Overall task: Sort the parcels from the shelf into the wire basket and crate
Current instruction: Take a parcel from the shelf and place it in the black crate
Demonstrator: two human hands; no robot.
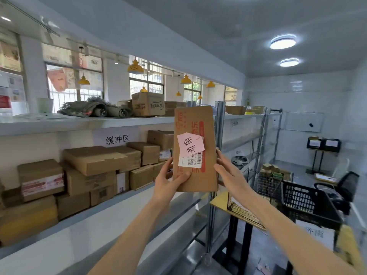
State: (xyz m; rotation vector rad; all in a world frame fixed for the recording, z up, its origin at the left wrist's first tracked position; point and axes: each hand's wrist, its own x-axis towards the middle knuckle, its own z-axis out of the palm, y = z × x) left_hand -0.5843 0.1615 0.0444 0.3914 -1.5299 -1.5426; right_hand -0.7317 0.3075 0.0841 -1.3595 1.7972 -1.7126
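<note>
Right, head view: a flat cardboard parcel (195, 147) is up at centre frame, upright, pink note (190, 144) and barcode label (192, 160) facing us. The left hand (168, 180) grips its lower left corner, thumb across the front. The right hand (228, 171) lies along the right edge, fingertips hidden behind, so its grip is unclear. At four o'clock sit the wire basket (246, 207) and the black crate (305, 203), partly masked by the forearm. At nine o'clock, boxes (93, 159) crowd the shelf (111, 213).

Head-height view along shelf (103, 124)
</note>
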